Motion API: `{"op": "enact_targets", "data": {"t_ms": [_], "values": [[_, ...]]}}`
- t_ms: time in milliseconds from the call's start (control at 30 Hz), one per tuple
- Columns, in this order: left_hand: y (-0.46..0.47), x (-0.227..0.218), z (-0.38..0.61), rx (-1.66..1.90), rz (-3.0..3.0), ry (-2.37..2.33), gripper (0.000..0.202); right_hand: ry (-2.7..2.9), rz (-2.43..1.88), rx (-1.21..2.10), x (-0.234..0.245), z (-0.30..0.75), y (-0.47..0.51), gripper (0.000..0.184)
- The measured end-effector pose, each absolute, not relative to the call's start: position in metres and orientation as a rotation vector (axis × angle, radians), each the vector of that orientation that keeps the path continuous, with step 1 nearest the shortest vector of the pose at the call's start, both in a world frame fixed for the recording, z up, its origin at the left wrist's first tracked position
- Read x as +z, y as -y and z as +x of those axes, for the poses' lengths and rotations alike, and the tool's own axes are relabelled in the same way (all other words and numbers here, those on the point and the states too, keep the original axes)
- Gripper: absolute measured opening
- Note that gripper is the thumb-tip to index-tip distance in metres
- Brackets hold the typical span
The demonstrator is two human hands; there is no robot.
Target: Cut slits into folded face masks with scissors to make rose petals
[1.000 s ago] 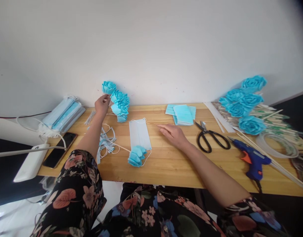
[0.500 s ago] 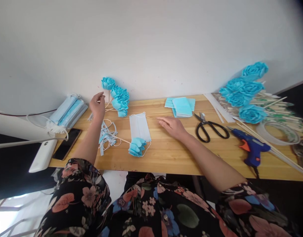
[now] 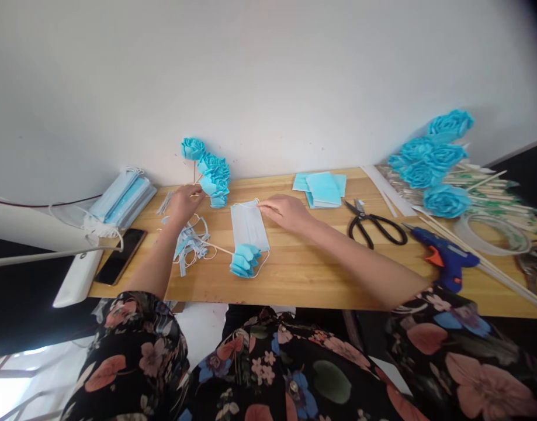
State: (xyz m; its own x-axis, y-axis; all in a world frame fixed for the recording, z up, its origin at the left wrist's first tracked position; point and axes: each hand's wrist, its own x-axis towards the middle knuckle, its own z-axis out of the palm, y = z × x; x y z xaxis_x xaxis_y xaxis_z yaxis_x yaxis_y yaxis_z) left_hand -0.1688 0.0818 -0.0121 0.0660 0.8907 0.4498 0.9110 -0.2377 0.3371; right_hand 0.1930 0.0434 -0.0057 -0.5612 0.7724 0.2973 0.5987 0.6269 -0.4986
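Note:
A white pleated face mask lies on the table, and a blue paper-like flower on a thin stick rests over its lower end. My right hand is at the mask's upper right corner, fingers stretched out and fingertips at its edge. My left hand hovers by the sticks of several blue flowers leaning at the wall. Its fingers are loosely extended, and nothing shows in them. Just below it lies a heap of cut mask strips and ear loops.
Folded blue pieces lie at the back centre. To the right are black-handled scissors, a blue glue gun, a tape roll and more blue flowers. Stacked masks and a phone are at the left.
My left hand has come down and slightly right, from beside the flower heads to their sticks. My right hand has moved left and up to the mask's corner.

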Motion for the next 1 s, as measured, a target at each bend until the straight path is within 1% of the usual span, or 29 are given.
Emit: {"op": "enact_targets", "data": {"t_ms": [100, 200, 333, 500, 1000], "values": [[-0.09, -0.014, -0.167, -0.792, -2.234, 1.892, 0.017, 2.504, -1.002, 0.391, -0.002, 0.161, -0.057, 0.034], [-0.097, -0.019, -0.168, -0.745, -2.213, 1.9, 0.016, 2.616, -0.878, 0.325, -0.004, 0.128, -0.067, 0.035], [-0.103, -0.023, -0.171, -0.766, -2.209, 1.908, 0.019, 2.685, -0.869, 0.173, -0.009, 0.097, -0.078, 0.039], [-0.105, -0.023, -0.174, -0.815, -2.243, 1.869, 0.023, 2.736, -0.872, 0.072, -0.018, 0.078, -0.09, 0.04], [-0.117, -0.021, -0.191, -0.708, -2.163, 1.924, 0.021, 2.731, -0.99, 0.123, -0.025, 0.074, -0.091, 0.045]]}}
